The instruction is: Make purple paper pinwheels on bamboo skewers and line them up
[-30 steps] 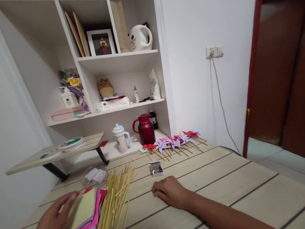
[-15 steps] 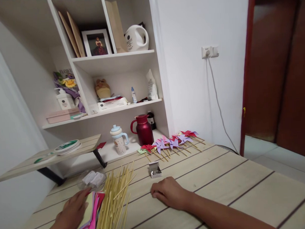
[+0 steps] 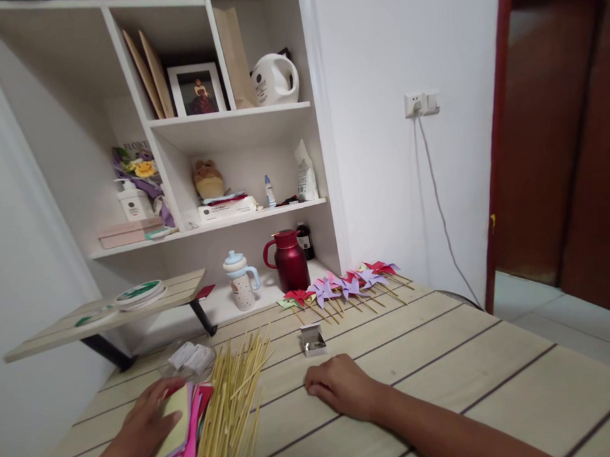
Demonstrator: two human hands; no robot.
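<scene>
My left hand (image 3: 142,424) lies flat on a stack of coloured paper sheets (image 3: 185,432) at the near left of the wooden table (image 3: 465,376), fingers spread over the pale yellow top sheet. Right beside the stack is a loose pile of bamboo skewers (image 3: 231,398). My right hand (image 3: 340,386) rests on the table with its fingers curled, holding nothing. Just beyond it stands a small open metal box (image 3: 313,339). A row of finished paper pinwheels (image 3: 344,287) on sticks lies at the table's far edge.
A clear plastic bag (image 3: 189,359) with white items lies behind the paper stack. A low wooden riser (image 3: 102,312) carries a round green-and-white tin. Against the shelf unit stand a red jug (image 3: 290,261) and a pale cup (image 3: 239,279). A doorway opens on the right.
My left hand slid forward and settled flat on the paper stack. The right hand stayed in place. The view shifted slightly.
</scene>
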